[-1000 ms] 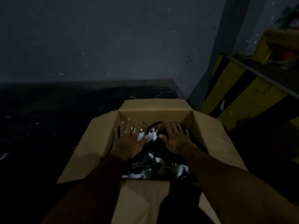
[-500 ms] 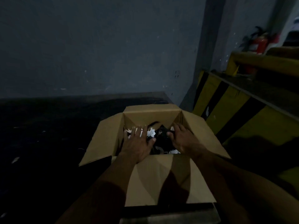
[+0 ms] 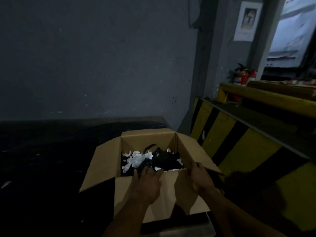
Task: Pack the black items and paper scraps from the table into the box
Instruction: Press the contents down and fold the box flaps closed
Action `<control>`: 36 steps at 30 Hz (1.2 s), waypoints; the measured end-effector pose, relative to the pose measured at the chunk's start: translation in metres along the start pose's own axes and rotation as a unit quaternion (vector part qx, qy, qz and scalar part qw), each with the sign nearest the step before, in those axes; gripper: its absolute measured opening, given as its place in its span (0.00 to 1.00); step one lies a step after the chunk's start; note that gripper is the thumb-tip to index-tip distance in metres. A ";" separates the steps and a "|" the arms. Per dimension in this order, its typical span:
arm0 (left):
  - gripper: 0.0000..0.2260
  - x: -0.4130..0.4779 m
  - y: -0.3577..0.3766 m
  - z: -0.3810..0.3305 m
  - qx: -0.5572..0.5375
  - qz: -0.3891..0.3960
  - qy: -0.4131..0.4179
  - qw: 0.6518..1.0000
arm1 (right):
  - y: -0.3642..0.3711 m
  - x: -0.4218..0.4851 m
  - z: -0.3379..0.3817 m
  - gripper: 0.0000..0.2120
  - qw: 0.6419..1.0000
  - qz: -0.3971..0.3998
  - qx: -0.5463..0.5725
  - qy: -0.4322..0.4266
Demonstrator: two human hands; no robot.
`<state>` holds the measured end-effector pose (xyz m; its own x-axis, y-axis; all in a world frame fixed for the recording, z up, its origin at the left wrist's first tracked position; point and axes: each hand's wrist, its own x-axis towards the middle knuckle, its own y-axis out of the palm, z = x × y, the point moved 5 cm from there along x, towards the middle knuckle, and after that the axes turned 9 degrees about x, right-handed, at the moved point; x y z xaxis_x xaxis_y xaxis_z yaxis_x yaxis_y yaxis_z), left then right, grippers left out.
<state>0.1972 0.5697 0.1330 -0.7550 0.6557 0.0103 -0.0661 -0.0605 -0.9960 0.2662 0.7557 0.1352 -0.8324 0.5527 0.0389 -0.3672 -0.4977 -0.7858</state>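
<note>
The open cardboard box (image 3: 106,161) stands on the dark table and holds black items (image 3: 164,159) mixed with white paper scraps (image 3: 138,159). My left hand (image 3: 147,183) lies flat on the near side of the box, its fingertips reaching over the rim and touching the black pile. At the box's near right corner, my right hand (image 3: 199,177) closes around the edge of the right flap (image 3: 191,147), thumb on top. The other flaps stand spread outward.
A dark table top (image 3: 51,159) stretches left of the box, with small pale scraps (image 3: 6,183) on it. A grey wall rises behind. A yellow-and-black striped barrier (image 3: 239,146) runs along the right, with red fire extinguishers (image 3: 241,78) behind it.
Both hands have drawn back out of the box, where they pressed on the contents. The left now rests at the near rim; the right has taken hold of the right flap. The camera tilted up.
</note>
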 end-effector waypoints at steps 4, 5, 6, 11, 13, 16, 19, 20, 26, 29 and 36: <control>0.30 -0.002 0.001 -0.019 0.009 -0.013 -0.003 1.000 | 0.000 0.008 -0.014 0.18 0.996 -0.035 0.044 0.062; 0.30 -0.001 0.002 -0.019 0.009 -0.014 -0.005 1.000 | -0.001 0.012 -0.021 0.18 0.994 -0.045 0.063 0.082; 0.31 0.001 0.005 -0.018 0.008 -0.015 -0.005 1.000 | -0.002 0.014 -0.026 0.18 0.990 -0.052 0.081 0.101; 0.32 0.006 0.013 -0.012 -0.001 -0.007 -0.008 1.000 | -0.009 0.023 -0.041 0.22 0.954 -0.045 0.244 0.171; 0.31 0.007 0.015 -0.013 -0.001 -0.012 -0.016 1.000 | -0.013 0.027 -0.045 0.23 0.889 -0.067 0.379 0.248; 0.31 0.011 0.021 -0.011 0.005 -0.007 -0.022 1.000 | -0.024 0.031 -0.043 0.24 0.742 -0.146 0.554 0.349; 0.32 0.011 0.021 -0.011 -0.002 -0.044 -0.026 0.999 | -0.036 0.033 -0.032 0.24 0.644 -0.238 0.635 0.354; 0.33 0.011 0.020 -0.011 -0.005 -0.061 -0.025 0.998 | -0.039 0.033 -0.025 0.23 0.652 -0.270 0.629 0.327; 0.32 0.010 0.014 -0.010 -0.004 -0.003 -0.028 1.000 | -0.002 0.046 0.039 0.23 0.967 -0.046 0.246 -0.038; 0.32 0.010 0.016 0.003 -0.093 -0.049 -0.072 0.992 | 0.035 0.038 0.038 0.42 0.988 0.125 -0.002 -0.086; 0.32 0.002 -0.002 0.046 -0.303 -0.255 -0.413 0.820 | 0.048 0.029 0.031 0.50 0.960 0.211 -0.167 -0.083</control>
<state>0.1657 0.5369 0.1392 -0.9311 -0.2686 0.2468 -0.3628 0.6118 -0.7029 0.2117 0.7270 0.1184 -0.9429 0.2206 -0.2495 0.1469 -0.3966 -0.9061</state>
